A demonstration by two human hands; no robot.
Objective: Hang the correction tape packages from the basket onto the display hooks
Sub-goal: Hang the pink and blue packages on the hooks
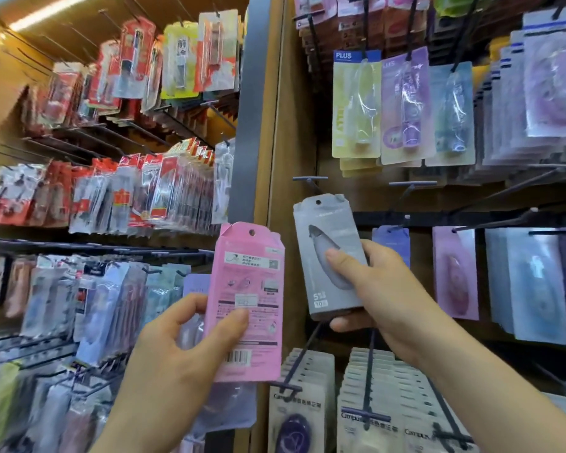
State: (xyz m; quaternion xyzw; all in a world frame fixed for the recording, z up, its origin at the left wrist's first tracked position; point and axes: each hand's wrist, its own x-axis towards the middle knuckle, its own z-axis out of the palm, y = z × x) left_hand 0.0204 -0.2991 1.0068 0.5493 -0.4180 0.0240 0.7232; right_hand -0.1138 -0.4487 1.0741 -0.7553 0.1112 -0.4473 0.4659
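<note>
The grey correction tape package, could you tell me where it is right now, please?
In the head view, the grey correction tape package is held upright in the right hand, right of the pink package, just below an empty hook.

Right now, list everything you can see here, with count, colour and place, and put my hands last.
Pink package: one, pink, printed back facing the camera, held lower centre.
Grey package: one, grey, held just right of the pink one, its hang hole near an empty hook.
Empty hooks: two clearly seen, dark, mid-height on the right panel.
Hanging packages, right panel: many, yellow, purple, blue and grey, in rows on hooks.
Hanging packages, left bay: many, mostly red and clear; blurred.
Divider post: one, grey, between the bays.
Basket: not in view.
Left hand: grips the pink package.
Right hand: grips the grey package.
</note>
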